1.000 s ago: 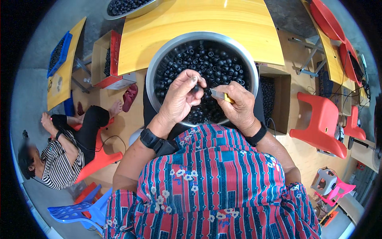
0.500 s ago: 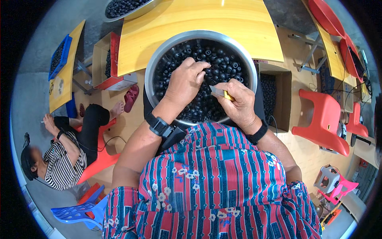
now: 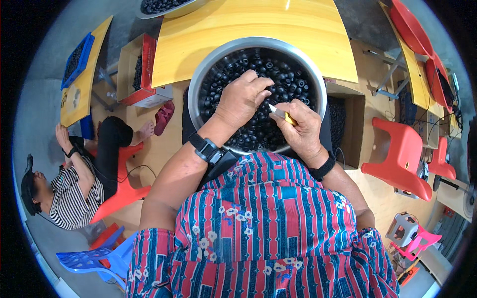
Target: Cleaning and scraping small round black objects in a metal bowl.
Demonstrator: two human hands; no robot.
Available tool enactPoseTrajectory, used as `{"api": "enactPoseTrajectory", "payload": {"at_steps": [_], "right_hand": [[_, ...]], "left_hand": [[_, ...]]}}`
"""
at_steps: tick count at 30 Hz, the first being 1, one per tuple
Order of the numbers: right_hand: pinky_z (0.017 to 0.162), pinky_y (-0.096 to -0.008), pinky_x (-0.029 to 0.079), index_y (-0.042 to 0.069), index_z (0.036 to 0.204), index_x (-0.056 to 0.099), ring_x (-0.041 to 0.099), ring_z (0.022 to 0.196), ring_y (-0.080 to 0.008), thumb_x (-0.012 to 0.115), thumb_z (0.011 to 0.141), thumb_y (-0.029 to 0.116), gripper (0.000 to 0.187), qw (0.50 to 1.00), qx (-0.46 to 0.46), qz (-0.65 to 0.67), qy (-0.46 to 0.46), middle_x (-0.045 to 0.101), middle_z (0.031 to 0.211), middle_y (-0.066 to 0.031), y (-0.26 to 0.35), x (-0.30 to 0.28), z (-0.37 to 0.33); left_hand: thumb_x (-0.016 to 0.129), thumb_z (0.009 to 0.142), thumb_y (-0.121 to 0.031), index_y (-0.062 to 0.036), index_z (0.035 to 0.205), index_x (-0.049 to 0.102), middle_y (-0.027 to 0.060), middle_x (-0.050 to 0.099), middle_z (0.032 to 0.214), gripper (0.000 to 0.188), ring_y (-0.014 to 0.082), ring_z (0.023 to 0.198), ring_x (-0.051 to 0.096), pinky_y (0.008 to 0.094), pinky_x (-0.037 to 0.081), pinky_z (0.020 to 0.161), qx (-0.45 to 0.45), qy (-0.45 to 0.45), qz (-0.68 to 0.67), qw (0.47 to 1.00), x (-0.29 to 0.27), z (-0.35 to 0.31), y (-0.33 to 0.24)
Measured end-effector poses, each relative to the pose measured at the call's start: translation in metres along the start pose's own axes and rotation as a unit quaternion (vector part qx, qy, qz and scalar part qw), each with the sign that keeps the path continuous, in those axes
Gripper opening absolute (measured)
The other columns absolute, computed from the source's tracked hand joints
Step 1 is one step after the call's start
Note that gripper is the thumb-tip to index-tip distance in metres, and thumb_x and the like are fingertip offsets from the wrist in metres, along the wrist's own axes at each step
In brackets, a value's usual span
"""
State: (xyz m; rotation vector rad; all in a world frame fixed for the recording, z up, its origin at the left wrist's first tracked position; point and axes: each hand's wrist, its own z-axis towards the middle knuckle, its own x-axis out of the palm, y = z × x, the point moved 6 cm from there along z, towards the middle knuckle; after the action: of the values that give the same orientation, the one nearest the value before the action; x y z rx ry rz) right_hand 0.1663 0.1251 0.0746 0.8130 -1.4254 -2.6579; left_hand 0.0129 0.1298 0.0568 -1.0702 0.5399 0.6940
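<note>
A wide steel basin (image 3: 195, 79) sits on my lap, full of small black ring-shaped parts (image 3: 259, 131), which look like rubber or plastic. Over its middle is my left hand (image 3: 243, 99), fingers curled and pinched together; what is between the fingertips is hidden. My right hand (image 3: 300, 126), above the basin's right side, is closed around a cutter knife (image 3: 289, 118) with a yellow handle. The knife's short, pale blade points up and left toward my left fingertips, a small gap apart from them. Both wrists wear dark bands.
A yellow table (image 3: 218, 30) stands beyond the basin, with another basin (image 3: 174, 11) of black parts at its far left. Cartons (image 3: 130, 74) flank me. A seated person (image 3: 79, 184) is at left by a blue tray (image 3: 77, 59). Red stools (image 3: 397, 154) stand at right.
The view has shifted slightly, so the basin and my hands appear a little further right. My hands keep much the same pose. The seated person's hands have moved up to the table edge.
</note>
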Motion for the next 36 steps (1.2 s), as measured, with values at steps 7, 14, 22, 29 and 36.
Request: {"api": "enactPoseTrajectory", "payload": {"at_steps": [7,14,22,29,36], "right_hand": [[0.072,-0.033,0.052,0.007,0.103,0.069,0.068,0.082,-0.0265,0.074,0.079,0.004,0.025,0.998,0.046,0.005,-0.036,0.068,0.089,-0.0125,-0.004,-0.007,-0.001],[0.076,-0.0323,0.051,0.003,0.11,0.068,0.067,0.085,-0.0263,0.074,0.081,0.009,0.03,0.989,0.07,0.1,0.081,0.069,0.093,-0.0134,-0.013,0.011,-0.002],[0.072,-0.0309,0.051,0.002,0.103,0.068,0.066,0.08,-0.024,0.078,0.078,0.011,0.028,0.989,0.055,0.116,0.072,0.067,0.088,-0.0121,-0.022,0.017,-0.006],[0.073,-0.0274,0.05,0.001,0.093,0.066,0.063,0.079,-0.0164,0.08,0.074,0.007,0.024,0.983,0.088,0.127,0.102,0.065,0.084,-0.0065,-0.018,0.022,-0.005],[0.074,-0.0272,0.05,0.001,0.094,0.065,0.063,0.082,-0.0154,0.079,0.074,0.004,0.025,0.978,0.122,0.156,0.064,0.066,0.087,-0.0071,-0.021,0.02,-0.004]], "left_hand": [[0.068,0.086,-0.01,-0.0032,0.106,0.067,0.0093,0.065,0.087,0.021,0.0195,0.078,0.062,0.0307,0.049,0.073,-0.084,0.038,-0.178,0.98,-0.007,-0.009,-0.004],[0.059,0.098,-0.019,-0.0042,0.11,0.059,-0.0048,0.05,0.075,0.019,0.001,0.059,0.042,0.0186,0.034,0.05,-0.27,0.147,-0.47,0.828,0.006,-0.054,-0.003],[0.056,0.101,-0.023,-0.0049,0.121,0.056,-0.004,0.05,0.084,0.027,0.0035,0.064,0.041,0.0169,0.032,0.052,-0.349,0.138,-0.674,0.636,0.023,-0.077,-0.009],[0.054,0.101,-0.019,-0.0075,0.126,0.054,-0.0054,0.047,0.084,0.027,0.003,0.064,0.036,0.0156,0.031,0.051,-0.369,0.168,-0.773,0.487,0.042,-0.091,-0.002],[0.055,0.101,-0.022,-0.0076,0.113,0.054,-0.003,0.047,0.083,0.019,0.0022,0.062,0.038,0.0152,0.03,0.049,-0.358,0.118,-0.739,0.558,0.036,-0.085,-0.001]]}}
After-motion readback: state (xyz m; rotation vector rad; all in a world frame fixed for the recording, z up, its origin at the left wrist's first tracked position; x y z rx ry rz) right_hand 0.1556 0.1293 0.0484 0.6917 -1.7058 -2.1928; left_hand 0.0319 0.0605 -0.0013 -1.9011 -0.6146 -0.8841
